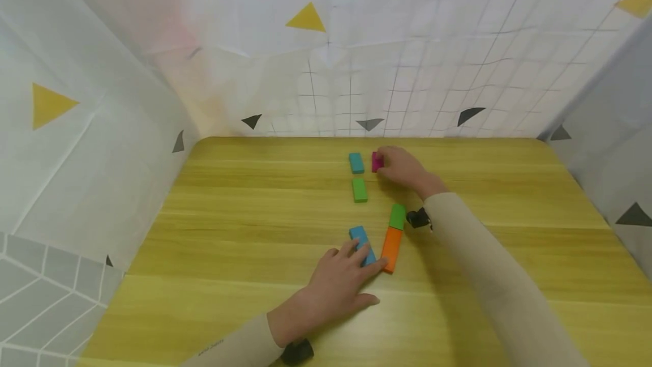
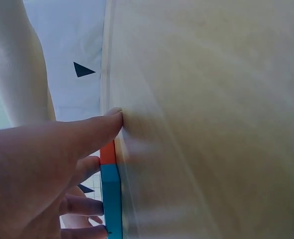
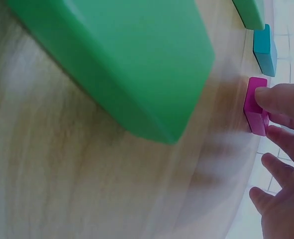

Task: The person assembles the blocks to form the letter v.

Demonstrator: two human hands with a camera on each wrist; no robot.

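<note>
My right hand [image 1: 403,167] is at the far side of the table and pinches a magenta block [image 3: 256,105] between thumb and fingers. Its other fingers spread apart in the right wrist view. Nearer the front, my left hand [image 1: 336,283] lies with extended fingers over a blue block [image 1: 359,233]. One of its fingertips reaches the near end of an orange block [image 1: 391,248]; the thumb points away to the right. A green block [image 1: 397,216] meets the orange block end to end, forming a slanted line. The blue block lies just left of that line.
A teal block [image 1: 356,163] lies left of the magenta one, with a light green block [image 1: 359,190] in front of it. The wooden table [image 1: 244,203] is bounded by white patterned sheets [image 1: 229,72] at the back and sides.
</note>
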